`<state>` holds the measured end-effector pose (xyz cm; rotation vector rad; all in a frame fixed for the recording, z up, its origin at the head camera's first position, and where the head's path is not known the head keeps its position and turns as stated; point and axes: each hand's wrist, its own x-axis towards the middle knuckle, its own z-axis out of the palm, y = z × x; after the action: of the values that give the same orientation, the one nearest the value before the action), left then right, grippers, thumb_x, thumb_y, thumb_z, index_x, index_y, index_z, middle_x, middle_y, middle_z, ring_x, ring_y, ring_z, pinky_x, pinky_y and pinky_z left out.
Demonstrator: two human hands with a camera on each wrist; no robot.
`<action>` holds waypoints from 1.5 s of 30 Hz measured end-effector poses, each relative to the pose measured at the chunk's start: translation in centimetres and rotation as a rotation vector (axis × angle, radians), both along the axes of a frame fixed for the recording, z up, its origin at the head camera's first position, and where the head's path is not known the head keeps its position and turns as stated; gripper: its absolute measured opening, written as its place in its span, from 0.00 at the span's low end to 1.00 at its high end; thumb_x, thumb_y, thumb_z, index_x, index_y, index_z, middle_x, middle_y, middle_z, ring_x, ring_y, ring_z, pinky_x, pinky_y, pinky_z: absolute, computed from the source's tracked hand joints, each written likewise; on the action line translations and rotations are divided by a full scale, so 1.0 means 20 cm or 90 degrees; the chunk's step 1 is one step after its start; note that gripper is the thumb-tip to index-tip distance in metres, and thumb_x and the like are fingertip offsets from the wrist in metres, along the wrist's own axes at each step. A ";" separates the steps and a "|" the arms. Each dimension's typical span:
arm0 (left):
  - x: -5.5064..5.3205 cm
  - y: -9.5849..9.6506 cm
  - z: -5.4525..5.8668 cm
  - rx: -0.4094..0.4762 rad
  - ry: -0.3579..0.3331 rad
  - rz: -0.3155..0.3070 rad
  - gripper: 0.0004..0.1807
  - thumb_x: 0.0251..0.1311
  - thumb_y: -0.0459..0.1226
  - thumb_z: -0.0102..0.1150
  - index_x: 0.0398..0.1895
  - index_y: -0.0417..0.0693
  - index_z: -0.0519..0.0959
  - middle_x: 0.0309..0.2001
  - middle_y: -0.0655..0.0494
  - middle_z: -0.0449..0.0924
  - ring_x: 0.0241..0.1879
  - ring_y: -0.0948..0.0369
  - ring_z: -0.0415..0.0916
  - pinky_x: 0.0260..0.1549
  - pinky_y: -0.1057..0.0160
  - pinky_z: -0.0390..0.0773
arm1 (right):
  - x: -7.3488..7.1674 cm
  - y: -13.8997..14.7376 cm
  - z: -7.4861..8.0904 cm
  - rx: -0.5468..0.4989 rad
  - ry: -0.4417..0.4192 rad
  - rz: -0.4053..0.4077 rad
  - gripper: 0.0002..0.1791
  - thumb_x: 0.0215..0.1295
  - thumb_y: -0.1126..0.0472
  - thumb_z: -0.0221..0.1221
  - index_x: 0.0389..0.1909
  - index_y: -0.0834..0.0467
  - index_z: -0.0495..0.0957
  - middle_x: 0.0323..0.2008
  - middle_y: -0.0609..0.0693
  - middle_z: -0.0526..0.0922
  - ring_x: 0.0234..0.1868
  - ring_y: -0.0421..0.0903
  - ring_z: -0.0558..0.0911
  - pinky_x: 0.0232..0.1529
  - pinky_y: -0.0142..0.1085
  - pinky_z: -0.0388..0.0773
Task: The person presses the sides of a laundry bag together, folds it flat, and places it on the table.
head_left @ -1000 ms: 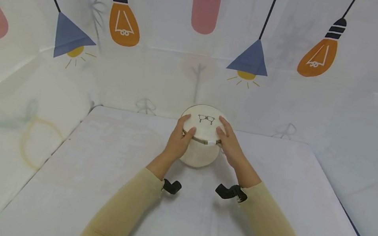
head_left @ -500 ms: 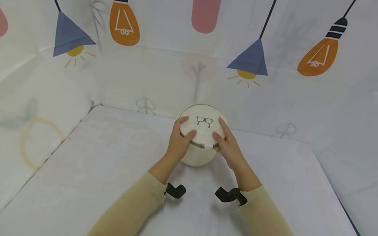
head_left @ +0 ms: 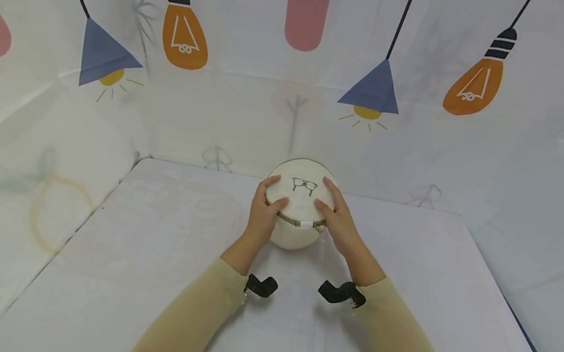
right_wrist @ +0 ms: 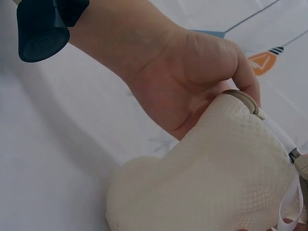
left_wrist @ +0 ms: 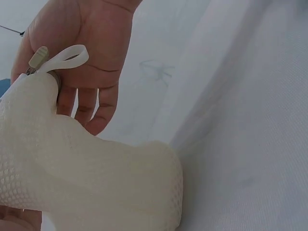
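A cream-white mesh laundry bag (head_left: 302, 205) with a round top, printed with a pair of glasses, is at the table's far edge. My left hand (head_left: 263, 212) grips its left rim, thumb on top. On the opposite side my right hand (head_left: 341, 222) holds the right rim, thumb also on top. A zip with a white tab (head_left: 304, 225) faces me. In the left wrist view the bag's rounded side (left_wrist: 110, 178) hides part of the right hand (left_wrist: 86, 53). A white ribbon loop (left_wrist: 72, 55) hangs by the zip pull. The bag's underside is out of sight.
The white-covered table (head_left: 166, 280) spreads around the bag. Behind it rises a white cloth wall (head_left: 247, 118) printed with lamps and bulbs. A black camera mount (head_left: 262, 286) sits on the left wrist, another mount (head_left: 341, 293) on the right.
The bag's round top has tipped toward me, its zipped front edge sinking and covering more of the lower part. My left hand has shifted slightly; both hands keep their hold.
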<state>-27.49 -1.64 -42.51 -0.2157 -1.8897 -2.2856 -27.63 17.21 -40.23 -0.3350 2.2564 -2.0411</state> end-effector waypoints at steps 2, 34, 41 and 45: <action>0.00 0.00 -0.01 0.029 0.000 -0.014 0.31 0.66 0.28 0.54 0.71 0.47 0.62 0.75 0.49 0.57 0.74 0.56 0.56 0.73 0.60 0.53 | 0.00 0.00 -0.02 -0.011 -0.009 0.000 0.36 0.78 0.58 0.51 0.81 0.45 0.48 0.80 0.50 0.42 0.70 0.54 0.63 0.66 0.44 0.67; 0.03 -0.08 0.02 -0.212 -0.052 -0.222 0.35 0.77 0.43 0.48 0.79 0.66 0.44 0.76 0.41 0.47 0.55 0.45 0.76 0.43 0.52 0.84 | 0.00 0.02 -0.04 -0.225 -0.022 -0.033 0.34 0.74 0.71 0.52 0.78 0.55 0.57 0.73 0.57 0.61 0.44 0.38 0.83 0.42 0.26 0.81; 0.04 -0.08 0.03 -0.194 -0.097 -0.274 0.39 0.76 0.43 0.49 0.79 0.73 0.39 0.79 0.46 0.38 0.61 0.42 0.71 0.40 0.52 0.86 | 0.01 0.03 -0.04 -0.226 -0.021 -0.032 0.34 0.74 0.71 0.52 0.78 0.55 0.57 0.74 0.56 0.60 0.44 0.38 0.83 0.41 0.27 0.81; 0.04 -0.09 0.02 -0.150 -0.127 -0.307 0.41 0.76 0.43 0.49 0.79 0.74 0.37 0.79 0.50 0.33 0.66 0.42 0.65 0.41 0.49 0.85 | 0.01 0.03 -0.05 -0.222 -0.016 -0.037 0.34 0.73 0.71 0.52 0.77 0.55 0.57 0.73 0.57 0.62 0.42 0.38 0.83 0.38 0.26 0.81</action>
<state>-26.70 -3.38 -42.04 -0.5464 -2.4345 -2.4370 -27.49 17.72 -41.23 -0.2651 1.9100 -2.4536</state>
